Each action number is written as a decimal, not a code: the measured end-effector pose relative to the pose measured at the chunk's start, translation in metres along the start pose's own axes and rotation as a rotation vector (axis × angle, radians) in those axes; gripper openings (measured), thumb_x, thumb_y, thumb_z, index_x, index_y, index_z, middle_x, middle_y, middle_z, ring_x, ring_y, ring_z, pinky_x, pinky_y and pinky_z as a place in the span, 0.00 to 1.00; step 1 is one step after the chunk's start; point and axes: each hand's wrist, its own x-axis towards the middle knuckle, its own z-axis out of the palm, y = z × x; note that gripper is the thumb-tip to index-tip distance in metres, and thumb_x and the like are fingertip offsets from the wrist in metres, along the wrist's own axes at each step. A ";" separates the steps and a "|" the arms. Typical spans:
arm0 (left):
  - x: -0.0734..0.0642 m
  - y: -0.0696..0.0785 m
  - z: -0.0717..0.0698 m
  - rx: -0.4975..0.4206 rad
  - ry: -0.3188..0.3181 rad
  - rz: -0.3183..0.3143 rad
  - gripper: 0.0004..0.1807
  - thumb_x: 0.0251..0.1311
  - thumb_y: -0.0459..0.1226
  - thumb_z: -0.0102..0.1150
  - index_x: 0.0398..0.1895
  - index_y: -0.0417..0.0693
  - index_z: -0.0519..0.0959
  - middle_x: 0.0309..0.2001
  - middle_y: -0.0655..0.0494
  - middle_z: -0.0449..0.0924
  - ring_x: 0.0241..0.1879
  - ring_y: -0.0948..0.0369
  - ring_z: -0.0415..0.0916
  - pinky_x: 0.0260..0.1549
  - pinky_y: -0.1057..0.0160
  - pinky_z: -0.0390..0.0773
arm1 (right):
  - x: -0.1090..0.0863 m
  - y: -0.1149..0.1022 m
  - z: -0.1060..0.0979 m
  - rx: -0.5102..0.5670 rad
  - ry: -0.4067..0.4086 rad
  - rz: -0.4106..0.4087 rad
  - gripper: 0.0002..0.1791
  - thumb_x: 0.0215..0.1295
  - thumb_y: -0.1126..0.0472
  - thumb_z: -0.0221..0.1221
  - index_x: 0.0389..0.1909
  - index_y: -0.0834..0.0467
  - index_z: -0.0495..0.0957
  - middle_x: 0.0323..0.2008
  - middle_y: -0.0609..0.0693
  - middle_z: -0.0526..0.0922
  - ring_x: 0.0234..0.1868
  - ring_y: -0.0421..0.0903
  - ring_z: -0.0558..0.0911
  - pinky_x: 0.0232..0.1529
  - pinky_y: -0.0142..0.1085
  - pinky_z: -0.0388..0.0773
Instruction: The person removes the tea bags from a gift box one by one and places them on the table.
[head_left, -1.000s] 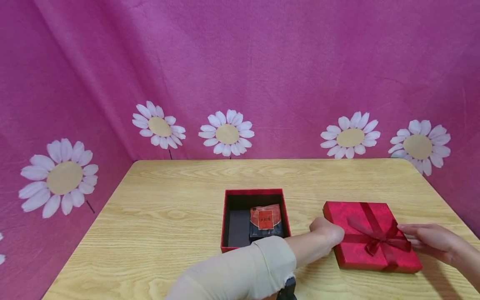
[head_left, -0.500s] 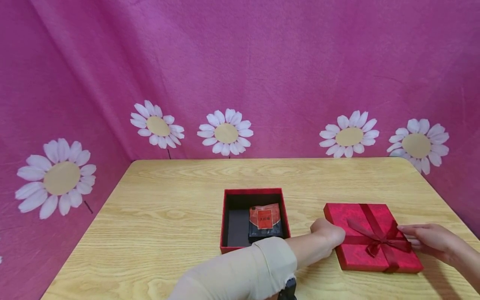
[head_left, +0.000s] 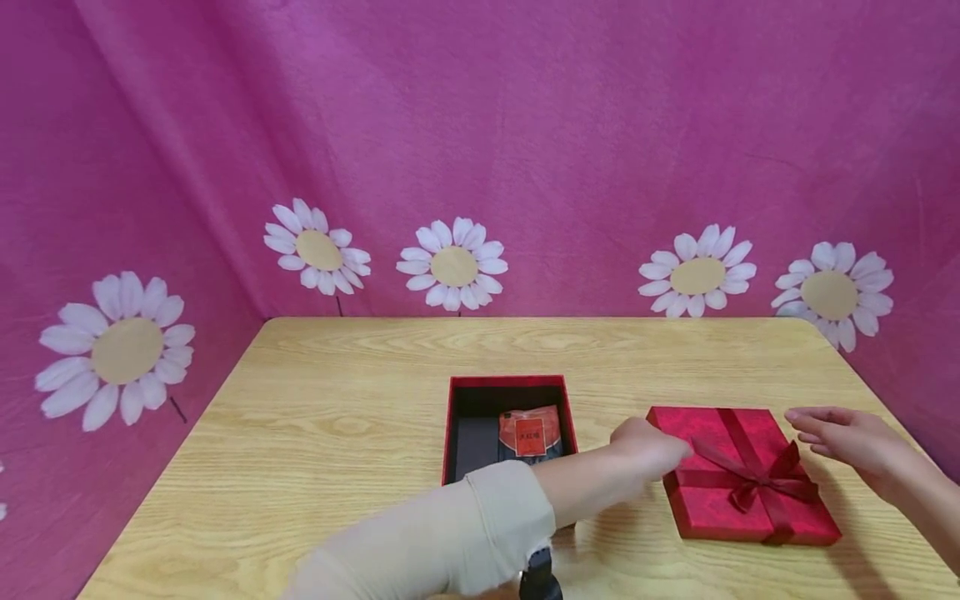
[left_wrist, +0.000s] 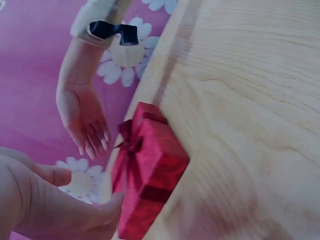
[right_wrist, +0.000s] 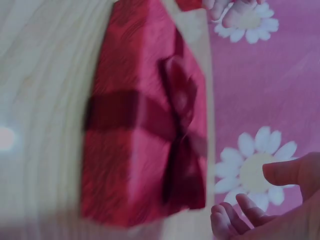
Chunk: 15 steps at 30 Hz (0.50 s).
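A red patterned gift box lid [head_left: 720, 500] with a dark red ribbon bow [head_left: 761, 485] lies on the right of the table. My left hand [head_left: 651, 450] is at its left edge, overlapping the corner in the head view. In the left wrist view the thumb and fingers of that hand [left_wrist: 55, 200] are spread apart with nothing between them. Just off the lid's right side hovers my right hand [head_left: 851, 442], fingers loosely extended and holding nothing. Left of the lid stands an open red box [head_left: 507, 382] with a dark inside. A red and black packet [head_left: 529, 433] lies in it, partly hidden by my left forearm.
The wood-grain table [head_left: 315, 433] reaches back to a pink curtain [head_left: 480, 125] printed with white daisies. A dark strap-mounted device [head_left: 540, 575] sits at my left wrist. My left sleeve [head_left: 427, 533] crosses in front of the open box.
Both hands have come off the lid, the left drawing slightly up and left, the right lifting upward. The lid stays in nearly the same place. My left forearm now covers more of the open box.
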 end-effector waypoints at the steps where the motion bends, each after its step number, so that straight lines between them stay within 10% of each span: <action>1: -0.002 0.001 -0.004 -0.012 -0.025 0.010 0.09 0.51 0.33 0.66 0.30 0.39 0.76 0.32 0.52 0.75 0.35 0.55 0.75 0.40 0.55 0.79 | 0.001 -0.004 0.002 0.013 0.002 -0.012 0.38 0.75 0.50 0.44 0.63 0.85 0.53 0.41 0.33 0.79 0.34 0.17 0.72 0.39 0.21 0.78; 4: -0.007 0.003 -0.021 -0.035 -0.129 0.059 0.07 0.54 0.33 0.65 0.33 0.38 0.79 0.34 0.50 0.81 0.38 0.52 0.81 0.47 0.54 0.82 | 0.003 -0.016 0.009 0.032 -0.010 -0.037 0.38 0.75 0.50 0.44 0.63 0.83 0.53 0.42 0.31 0.79 0.35 0.18 0.74 0.39 0.21 0.78; 8: -0.013 0.004 -0.047 -0.033 -0.225 0.147 0.07 0.59 0.34 0.61 0.38 0.39 0.81 0.37 0.47 0.83 0.41 0.53 0.83 0.46 0.55 0.83 | 0.006 -0.036 0.022 0.002 -0.043 -0.039 0.39 0.75 0.48 0.43 0.65 0.81 0.52 0.55 0.63 0.79 0.38 0.20 0.76 0.44 0.29 0.81; 15: -0.015 0.005 -0.097 -0.013 -0.208 0.249 0.10 0.63 0.38 0.58 0.42 0.42 0.82 0.37 0.51 0.84 0.36 0.61 0.82 0.43 0.62 0.84 | 0.008 -0.068 0.047 0.072 -0.100 -0.081 0.38 0.75 0.49 0.45 0.67 0.78 0.52 0.62 0.67 0.71 0.42 0.24 0.78 0.50 0.30 0.81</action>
